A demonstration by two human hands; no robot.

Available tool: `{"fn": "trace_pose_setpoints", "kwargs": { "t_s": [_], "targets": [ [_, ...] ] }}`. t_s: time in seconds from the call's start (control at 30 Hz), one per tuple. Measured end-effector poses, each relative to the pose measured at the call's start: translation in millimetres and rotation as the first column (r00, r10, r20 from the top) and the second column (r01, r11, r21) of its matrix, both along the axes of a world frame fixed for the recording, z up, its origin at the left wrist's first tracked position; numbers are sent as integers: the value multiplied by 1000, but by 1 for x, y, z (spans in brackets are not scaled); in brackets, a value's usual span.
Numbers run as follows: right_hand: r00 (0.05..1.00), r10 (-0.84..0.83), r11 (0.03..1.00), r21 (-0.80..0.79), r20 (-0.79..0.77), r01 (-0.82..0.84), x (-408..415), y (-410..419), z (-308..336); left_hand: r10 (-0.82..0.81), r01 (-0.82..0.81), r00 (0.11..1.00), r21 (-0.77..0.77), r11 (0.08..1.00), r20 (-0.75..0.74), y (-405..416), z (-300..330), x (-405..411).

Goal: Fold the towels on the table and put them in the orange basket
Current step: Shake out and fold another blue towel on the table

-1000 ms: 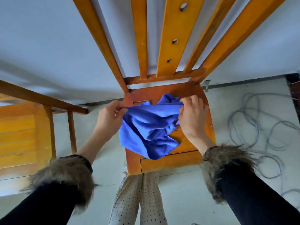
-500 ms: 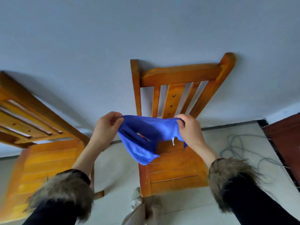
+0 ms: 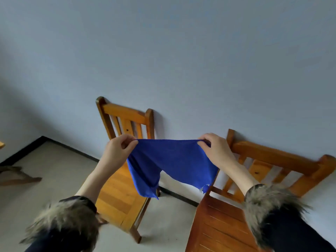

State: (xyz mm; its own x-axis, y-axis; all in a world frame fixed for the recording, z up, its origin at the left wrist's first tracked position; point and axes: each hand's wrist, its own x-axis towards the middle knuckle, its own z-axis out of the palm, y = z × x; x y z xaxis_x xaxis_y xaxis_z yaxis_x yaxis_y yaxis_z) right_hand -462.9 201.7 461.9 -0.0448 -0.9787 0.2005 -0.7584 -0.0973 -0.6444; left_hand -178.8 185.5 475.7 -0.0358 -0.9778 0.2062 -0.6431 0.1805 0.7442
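Two hands up, left hand [image 3: 118, 151] and right hand [image 3: 216, 151] each pinching top corner of blue towel [image 3: 172, 164]; stretched between them, hanging free, probably to flatten before folding. No basket visible.

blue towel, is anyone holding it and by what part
Yes. The blue towel is held up in the air by its two top corners: left hand pinches one, right hand the other.

I hold both arms out in front, fur-cuffed dark sleeves pushed back. My left hand [image 3: 117, 151] and right hand [image 3: 216, 150] each pinch a top corner of the blue cloth towel [image 3: 172, 164], raised and spread apart.
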Motion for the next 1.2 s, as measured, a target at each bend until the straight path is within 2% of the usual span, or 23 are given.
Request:
{"fn": "trace_pose_setpoints", "kwargs": {
  "t_s": [0.23,0.5,0.63,0.83,1.2],
  "targets": [
    [951,310,946,-110,11,-307,155,-27,42,347,-350,936,-73,934,-56,57,30,147],
    [830,553,809,-191,-80,-557,363,-43,72,582,-587,809,-96,804,-78,123,43,324],
    [792,596,768,-195,-132,-610,471,-50,80,630,-632,775,-76,771,-50,151,48,414],
    [731,672,706,-195,-118,-681,639,-49,85,728,-722,685,-142,678,-7,179,61,558],
    [602,795,587,-155,-72,-794,849,-123,62,851,-846,525,-122,518,-25,142,34,727]
  ]
}}
